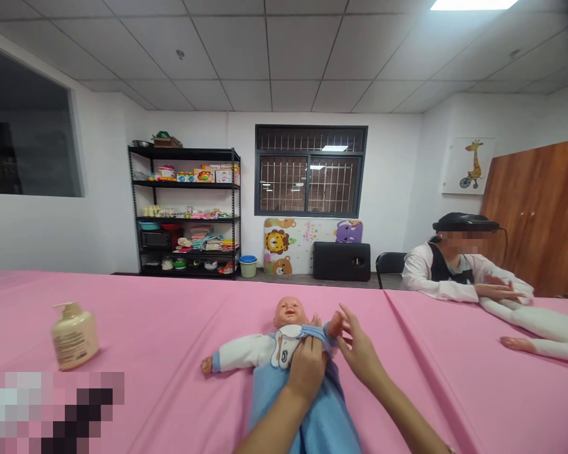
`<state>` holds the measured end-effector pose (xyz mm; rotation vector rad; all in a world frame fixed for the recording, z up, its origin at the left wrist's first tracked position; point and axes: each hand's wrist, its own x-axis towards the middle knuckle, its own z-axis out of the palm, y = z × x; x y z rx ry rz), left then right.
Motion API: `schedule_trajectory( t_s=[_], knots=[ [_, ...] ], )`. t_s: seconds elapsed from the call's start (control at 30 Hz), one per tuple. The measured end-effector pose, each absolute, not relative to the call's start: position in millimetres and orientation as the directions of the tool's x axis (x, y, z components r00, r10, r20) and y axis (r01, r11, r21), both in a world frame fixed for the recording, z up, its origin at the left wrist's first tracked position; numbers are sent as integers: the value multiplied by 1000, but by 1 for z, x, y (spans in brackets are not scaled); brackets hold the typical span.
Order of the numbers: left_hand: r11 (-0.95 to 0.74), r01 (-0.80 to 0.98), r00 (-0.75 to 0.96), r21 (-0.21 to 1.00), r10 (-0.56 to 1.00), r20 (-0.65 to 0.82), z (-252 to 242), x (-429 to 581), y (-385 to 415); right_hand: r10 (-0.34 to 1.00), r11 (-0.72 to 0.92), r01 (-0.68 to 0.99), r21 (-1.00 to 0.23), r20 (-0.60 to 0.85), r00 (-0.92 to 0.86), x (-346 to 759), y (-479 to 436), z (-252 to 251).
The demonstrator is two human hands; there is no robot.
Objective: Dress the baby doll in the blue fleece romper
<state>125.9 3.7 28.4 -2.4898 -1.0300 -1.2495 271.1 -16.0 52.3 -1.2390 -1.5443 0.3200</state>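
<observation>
Doll [269, 369] lies face-up on the pink-covered worktop [146, 359], bald and smiling, in a white top [246, 350] with blue cuffs [216, 361] and an animal print [283, 354], and blue trousers [265, 397]. The left hand [307, 369] is curled tight on the top's cloth at its chest; the right hand [358, 352] has fingers spread around the doll's raised fist [335, 324], contact unclear. Well to the left stands a cream pump bottle [74, 337], contents hidden.

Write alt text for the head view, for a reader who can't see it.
A person's left hand grips the shirt of a doll lying face-up on a pink-covered table, with the open right hand close to the doll's hand. A pump bottle stands at left; another person sits at right.
</observation>
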Motion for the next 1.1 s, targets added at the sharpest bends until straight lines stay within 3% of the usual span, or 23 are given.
schedule_trajectory(
  t_s=[0.1, 0.27, 0.43, 0.53, 0.67, 0.8, 0.93, 1.1],
  knots=[
    [-786, 596, 387, 164, 460, 799, 25, 122, 5, 880, 435, 469, -769, 473, -40, 246, -30, 59],
    [-839, 410, 387, 357, 515, 765, 29, 113, 3, 876, 481, 459, -747, 431, -216, 234, -48, 70],
    [-768, 250, 487, 590, 626, 609, 43, 110, 1, 895, 311, 663, -681, 444, 36, 244, -37, 47],
    [-710, 268, 573, 652, 661, 484, 46, 109, 1, 898, 293, 603, -742, 430, 92, 254, -24, 36],
    [-747, 342, 601, 570, 640, 478, 42, 111, 0, 896, 266, 513, -816, 405, 180, 271, -1, 22],
    [-831, 389, 629, 397, 554, 545, 37, 112, -4, 947, 109, 408, -907, 219, 234, 286, 29, 1],
    [-902, 363, 621, 233, 420, 661, 32, 110, -8, 954, 50, 320, -946, 141, 266, 288, 63, -2],
    [-945, 292, 571, 146, 294, 766, 26, 105, -8, 971, 67, 216, -974, 114, 210, 264, 80, 10]
  ],
)
